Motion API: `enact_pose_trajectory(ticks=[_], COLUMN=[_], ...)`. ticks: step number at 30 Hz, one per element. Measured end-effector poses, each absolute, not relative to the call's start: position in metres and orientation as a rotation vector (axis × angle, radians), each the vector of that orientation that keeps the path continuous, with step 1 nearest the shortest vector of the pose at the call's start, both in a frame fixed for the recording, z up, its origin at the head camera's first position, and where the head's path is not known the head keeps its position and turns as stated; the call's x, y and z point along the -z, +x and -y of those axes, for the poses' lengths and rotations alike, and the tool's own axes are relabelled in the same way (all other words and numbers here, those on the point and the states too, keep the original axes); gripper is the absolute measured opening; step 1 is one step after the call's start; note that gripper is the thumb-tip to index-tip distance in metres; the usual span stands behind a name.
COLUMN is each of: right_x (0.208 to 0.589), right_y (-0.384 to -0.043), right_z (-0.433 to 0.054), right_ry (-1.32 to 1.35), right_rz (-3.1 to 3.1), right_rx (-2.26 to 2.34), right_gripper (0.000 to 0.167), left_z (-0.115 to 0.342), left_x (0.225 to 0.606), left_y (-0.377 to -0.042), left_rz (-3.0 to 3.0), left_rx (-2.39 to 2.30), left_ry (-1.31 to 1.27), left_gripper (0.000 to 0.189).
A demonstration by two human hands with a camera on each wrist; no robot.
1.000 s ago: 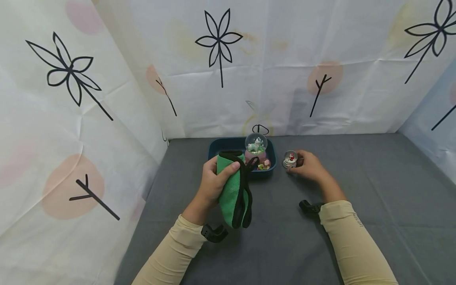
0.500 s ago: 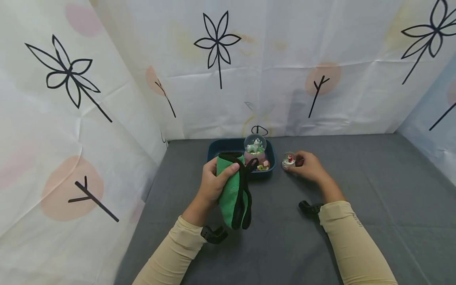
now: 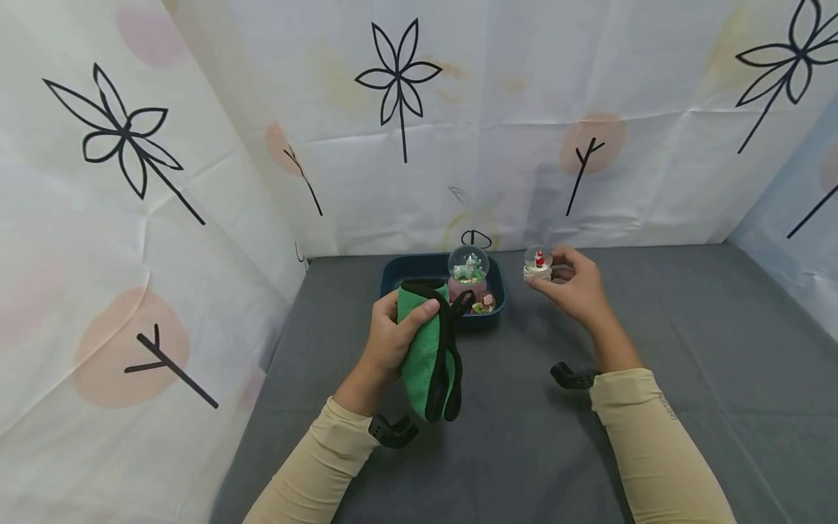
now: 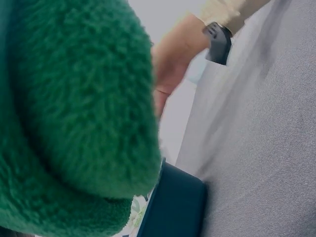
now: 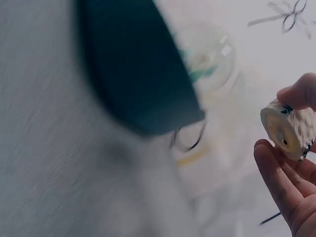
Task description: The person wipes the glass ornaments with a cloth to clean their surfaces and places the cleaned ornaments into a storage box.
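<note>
A folded green cloth (image 3: pixel 422 364) with black edging is gripped by my left hand (image 3: pixel 388 336), thumb on top. It hangs in front of the dark blue tray (image 3: pixel 395 272). My right hand (image 3: pixel 583 292) pinches a small snow globe (image 3: pixel 538 265) with a red figure inside, right of the tray. In the right wrist view the globe's white base (image 5: pixel 285 129) shows its underside between thumb and fingers, off the table. A larger snow globe (image 3: pixel 468 268) on a pink base and a small colourful figurine (image 3: pixel 484 304) are in the tray. The cloth (image 4: pixel 84 98) fills much of the left wrist view.
Grey fabric covers the table (image 3: pixel 497 437). Behind it hangs a white curtain (image 3: pixel 497 167) printed with leaves and twigs, which also runs along the left and right sides. Black wrist devices (image 3: pixel 394 431) sit on both wrists.
My right hand has lifted the small snow globe off the table, up and slightly away from me. The left hand and the cloth have stayed in place.
</note>
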State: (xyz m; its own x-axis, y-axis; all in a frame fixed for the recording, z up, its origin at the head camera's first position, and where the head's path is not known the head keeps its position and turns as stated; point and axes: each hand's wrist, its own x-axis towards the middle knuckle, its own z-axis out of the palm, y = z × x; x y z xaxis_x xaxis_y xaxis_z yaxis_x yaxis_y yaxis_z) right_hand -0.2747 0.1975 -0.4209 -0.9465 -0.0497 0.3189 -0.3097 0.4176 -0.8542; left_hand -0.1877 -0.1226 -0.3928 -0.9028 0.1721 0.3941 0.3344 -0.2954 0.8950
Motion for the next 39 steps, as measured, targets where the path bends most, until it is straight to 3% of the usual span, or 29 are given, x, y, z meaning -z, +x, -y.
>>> enact_pose_trajectory(ticks=[7,14,20,27,39], right_x=[0.383,0.357,0.354,0.355,0.356], right_y=[-0.247,-0.218,-0.209,-0.203,-0.199], right_z=[-0.178,-0.159,-0.145,-0.130,-0.115], right_ry=[0.491,0.868,1.006,1.083,1.258], right_rz=[2.336,2.172,2.179,2.202,2.106], right_rx=[-1.522,-1.473,-1.351,-1.225,-1.256], right_gripper=[0.047,0.043,0.047,0.049,0.051], left_z=[0.123,0.123,0.123,0.121,0.121], left_x=[0.394,0.394,0.394,0.393,0.397], left_y=[-0.188,-0.189,-0.190,-0.186,-0.188], left_rz=[1.794,1.811,1.792,1.820,1.850], left_rx=[2.347,2.330,2.322,2.326,2.325], left_ry=[-0.656,-0.659,-0.714,-0.642,-0.685], left_gripper=[0.010,0.011,0.019,0.010,0.026])
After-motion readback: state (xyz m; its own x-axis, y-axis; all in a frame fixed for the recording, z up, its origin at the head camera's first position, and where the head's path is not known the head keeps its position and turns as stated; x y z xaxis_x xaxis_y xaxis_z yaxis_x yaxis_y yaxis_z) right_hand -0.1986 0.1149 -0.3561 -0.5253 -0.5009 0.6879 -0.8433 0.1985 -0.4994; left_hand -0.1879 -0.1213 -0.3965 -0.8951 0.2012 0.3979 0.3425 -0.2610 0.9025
